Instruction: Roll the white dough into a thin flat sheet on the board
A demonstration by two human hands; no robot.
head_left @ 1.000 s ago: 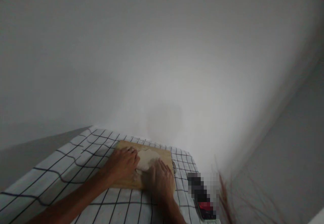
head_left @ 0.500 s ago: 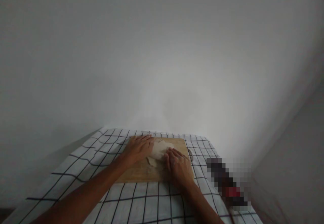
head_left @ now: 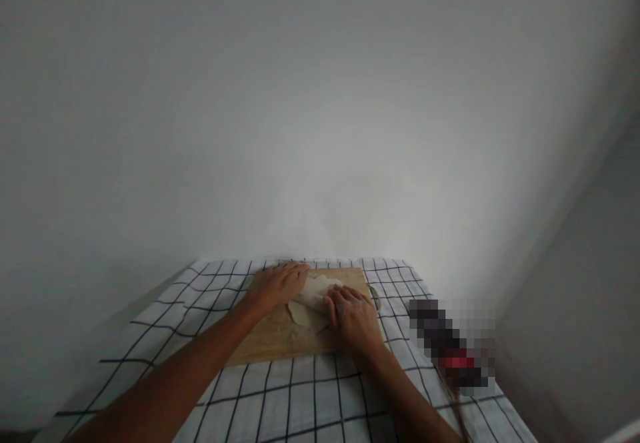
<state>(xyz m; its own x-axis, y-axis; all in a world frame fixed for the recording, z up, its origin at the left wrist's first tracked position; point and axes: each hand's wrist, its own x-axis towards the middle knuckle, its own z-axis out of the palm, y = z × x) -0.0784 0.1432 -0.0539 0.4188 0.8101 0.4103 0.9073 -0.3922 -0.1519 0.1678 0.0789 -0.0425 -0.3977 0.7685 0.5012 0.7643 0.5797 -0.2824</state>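
A pale sheet of dough (head_left: pixel 320 291) lies on a wooden board (head_left: pixel 265 346), its near part flat and its far part raised and folded like a roll. My left hand (head_left: pixel 283 281) rests over the left end of the raised dough, fingers stretched forward. Over the right end lies my right hand (head_left: pixel 353 313), palm down with its fingers extended and slightly bent, touching the dough. Whether something lies inside the roll is hidden.
Beneath the board spreads a white cloth (head_left: pixel 280 403) with dark grid lines, reaching a pale wall (head_left: pixel 310 129) behind. A small rounded object (head_left: pixel 375 297) shows at the board's right edge. Farther right sits a pixelated dark and red item (head_left: pixel 445 346) with a cord.
More flat dough now shows at the near side of the roll. Both hands have moved only slightly with it, and the camera view has shifted a little.
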